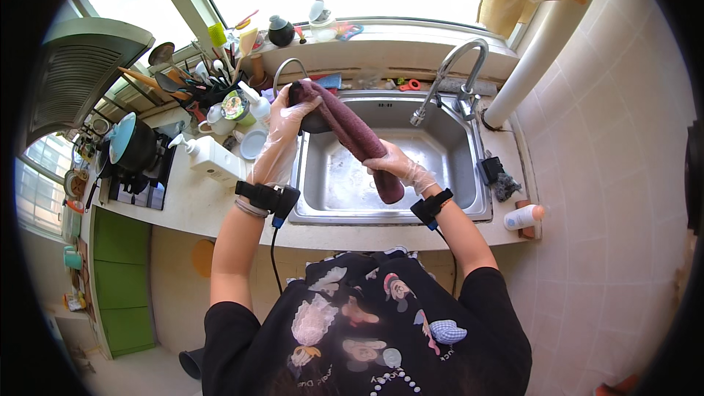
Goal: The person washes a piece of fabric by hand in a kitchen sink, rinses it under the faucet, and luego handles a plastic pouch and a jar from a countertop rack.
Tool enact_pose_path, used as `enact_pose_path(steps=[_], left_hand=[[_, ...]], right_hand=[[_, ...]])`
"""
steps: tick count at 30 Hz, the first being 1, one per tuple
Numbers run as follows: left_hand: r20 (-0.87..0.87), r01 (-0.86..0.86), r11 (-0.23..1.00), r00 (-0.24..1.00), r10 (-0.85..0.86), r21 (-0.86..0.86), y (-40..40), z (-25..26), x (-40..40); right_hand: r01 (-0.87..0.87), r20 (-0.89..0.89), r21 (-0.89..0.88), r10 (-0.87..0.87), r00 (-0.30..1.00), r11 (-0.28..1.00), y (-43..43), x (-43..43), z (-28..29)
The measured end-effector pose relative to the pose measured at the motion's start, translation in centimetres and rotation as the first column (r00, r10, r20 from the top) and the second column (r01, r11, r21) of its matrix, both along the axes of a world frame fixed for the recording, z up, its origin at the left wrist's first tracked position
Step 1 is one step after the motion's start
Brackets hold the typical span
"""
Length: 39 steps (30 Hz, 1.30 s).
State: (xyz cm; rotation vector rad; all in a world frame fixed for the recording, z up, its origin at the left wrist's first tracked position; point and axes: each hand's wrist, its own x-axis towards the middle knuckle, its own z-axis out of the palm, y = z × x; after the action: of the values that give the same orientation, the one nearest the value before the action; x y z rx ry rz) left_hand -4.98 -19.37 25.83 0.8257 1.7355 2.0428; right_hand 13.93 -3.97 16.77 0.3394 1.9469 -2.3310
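A purple-brown cloth (pixel 352 126), rolled or folded long, slants over the stainless steel sink (pixel 440 135) in the head view. My left hand (pixel 291 115), in a clear plastic glove, grips its upper end together with a dark rounded item (pixel 316 122), partly covered by cloth and fingers; I cannot tell what it is. Lower down, my right hand (pixel 393 162), gloved too, closes around the cloth, whose end hangs below the fingers. The chrome faucet (pixel 440 80) stands at the back right of the sink, apart from both hands.
Left of the sink are a white pump bottle (pixel 212 159), a pale blue lid or dish (pixel 253 144) and a utensil holder crowded with utensils. A dark pot (pixel 132 140) sits on the stove farther left. At the right stand a white bottle (pixel 522 217) and a dark scrubber (pixel 506 187).
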Motion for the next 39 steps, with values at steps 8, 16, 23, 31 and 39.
enact_pose_path(steps=[8,16,23,31,39], left_hand=[[0.456,0.081,0.972,0.890,0.029,-0.219,-2.8,-11.5,-3.3],[0.346,0.326,0.602,0.934,-0.087,-0.729,-3.7,-16.1,-0.1],[-0.470,0.200,0.795,0.714,-0.518,-0.572,0.8,-13.0,4.6],[-0.330,0.194,0.753,0.810,-0.484,-0.629,2.0,-10.2,6.0],[-0.061,0.267,0.730,0.919,-0.389,-0.629,2.6,-7.0,5.6]], right_hand=[[0.090,-0.009,0.589,-0.104,0.994,0.803,0.7,-0.7,-3.3],[0.058,-0.027,0.812,-0.062,0.998,0.580,-0.2,-1.8,-1.2],[-0.030,0.047,0.887,-0.027,0.999,0.462,-1.6,-2.5,0.1],[0.004,0.003,0.930,-0.016,1.000,0.367,-1.0,-2.3,0.8],[0.099,-0.073,0.949,-0.097,0.993,0.298,0.1,-0.3,2.1]])
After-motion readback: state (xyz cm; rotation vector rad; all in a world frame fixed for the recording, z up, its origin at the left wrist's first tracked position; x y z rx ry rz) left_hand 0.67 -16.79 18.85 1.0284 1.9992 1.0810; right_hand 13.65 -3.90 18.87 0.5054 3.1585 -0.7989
